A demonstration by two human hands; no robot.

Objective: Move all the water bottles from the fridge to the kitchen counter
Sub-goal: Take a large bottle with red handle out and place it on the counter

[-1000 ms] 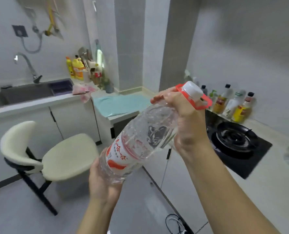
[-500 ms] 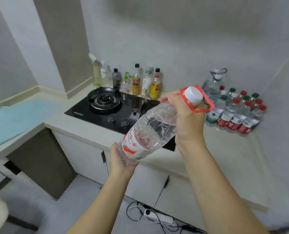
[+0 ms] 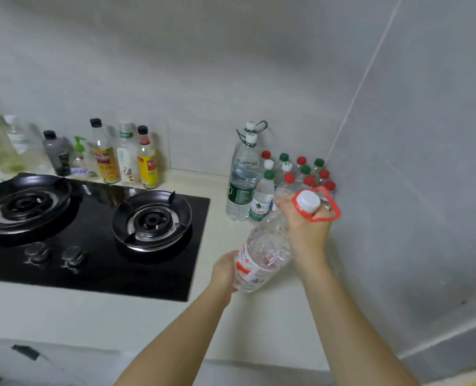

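Note:
I hold a large clear water bottle (image 3: 262,257) with a red-and-white label, a white cap and a red carry ring, tilted above the pale kitchen counter (image 3: 259,324). My right hand (image 3: 308,228) grips its neck just under the cap. My left hand (image 3: 224,270) cups its base from the left. Behind it, in the counter's back right corner, stand two tall water bottles (image 3: 243,176) with green labels and a cluster of several small water bottles (image 3: 301,174) with red, green and white caps. The fridge is out of view.
A black two-burner gas hob (image 3: 97,227) with two knobs fills the counter to the left. Several oil, sauce and cleaner bottles (image 3: 125,157) line the wall behind it. Grey walls meet at the corner on the right.
My view has swung right from the sink and chair to the hob and the corner. The held bottle has come over the counter and lower, close to the standing bottles. Both hands keep their hold.

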